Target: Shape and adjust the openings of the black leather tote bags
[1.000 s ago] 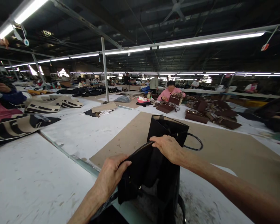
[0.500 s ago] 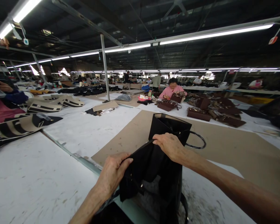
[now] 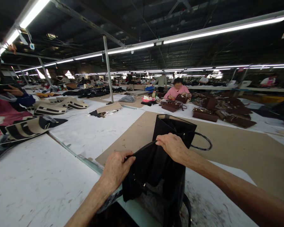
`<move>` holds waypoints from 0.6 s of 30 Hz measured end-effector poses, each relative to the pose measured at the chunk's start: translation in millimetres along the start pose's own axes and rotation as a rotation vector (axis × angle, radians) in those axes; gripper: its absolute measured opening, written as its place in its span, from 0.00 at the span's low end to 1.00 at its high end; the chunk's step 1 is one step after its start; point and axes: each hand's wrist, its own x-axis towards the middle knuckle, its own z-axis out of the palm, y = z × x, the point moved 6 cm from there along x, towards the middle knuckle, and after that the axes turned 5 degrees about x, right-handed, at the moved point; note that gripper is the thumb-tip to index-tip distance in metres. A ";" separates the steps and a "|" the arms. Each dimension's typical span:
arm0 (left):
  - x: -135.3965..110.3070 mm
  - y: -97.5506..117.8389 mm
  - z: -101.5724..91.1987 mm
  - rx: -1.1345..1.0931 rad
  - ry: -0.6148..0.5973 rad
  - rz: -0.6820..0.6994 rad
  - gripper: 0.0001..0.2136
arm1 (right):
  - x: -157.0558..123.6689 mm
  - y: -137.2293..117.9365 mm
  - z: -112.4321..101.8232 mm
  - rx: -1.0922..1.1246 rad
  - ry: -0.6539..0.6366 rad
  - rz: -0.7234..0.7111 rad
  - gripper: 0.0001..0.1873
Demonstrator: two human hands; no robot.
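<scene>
A black handbag (image 3: pixel 156 164) hangs over the near edge of the table, its upper rim pulled out between my two hands. My left hand (image 3: pixel 117 168) pinches the rim's left end, thumb on the near side. Farther along the same rim, my right hand (image 3: pixel 172 146) grips the fabric with bent fingers. Just behind it stands another black bag part (image 3: pixel 174 126) with an open top, perhaps the same bag; I cannot tell where they join. A looped handle (image 3: pixel 204 140) sticks out to the right. Another handle hangs low at the front.
Brown board (image 3: pixel 232 151) covers part of the white table (image 3: pixel 68 176). Striped beige-and-black pieces (image 3: pixel 28 127) lie at left beside a person in pink and blue. Across the table a person in pink (image 3: pixel 177 91) handles brown bags, with more brown bags (image 3: pixel 205 113) piled at right.
Both hands keep their hold on the bag's rim, almost unmoved. The whole view has shifted slightly, so the surroundings appear a little farther right.
</scene>
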 end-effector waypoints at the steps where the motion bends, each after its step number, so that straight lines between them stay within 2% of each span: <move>1: 3.1 1.8 -0.6 -0.008 -0.025 -0.017 0.11 | -0.3 -0.1 -0.5 0.009 -0.002 0.002 0.11; 5: 17.5 4.9 2.3 -0.108 -0.139 -0.039 0.12 | -0.8 -0.2 -2.0 0.035 -0.011 0.000 0.11; 9: 27.1 -5.3 13.4 -0.258 -0.240 -0.042 0.13 | 0.6 1.8 -1.8 0.092 -0.011 -0.030 0.10; 12: 28.8 -12.0 19.2 -0.337 -0.272 -0.030 0.13 | 3.3 3.4 -1.0 0.104 -0.017 -0.033 0.09; 15: 27.2 -11.0 14.5 -0.280 -0.234 -0.023 0.13 | 4.5 -0.1 -1.8 0.098 -0.025 -0.033 0.10; 18: 22.4 4.4 2.1 -0.033 -0.174 0.034 0.13 | 0.4 -4.5 -0.8 0.103 -0.003 -0.061 0.11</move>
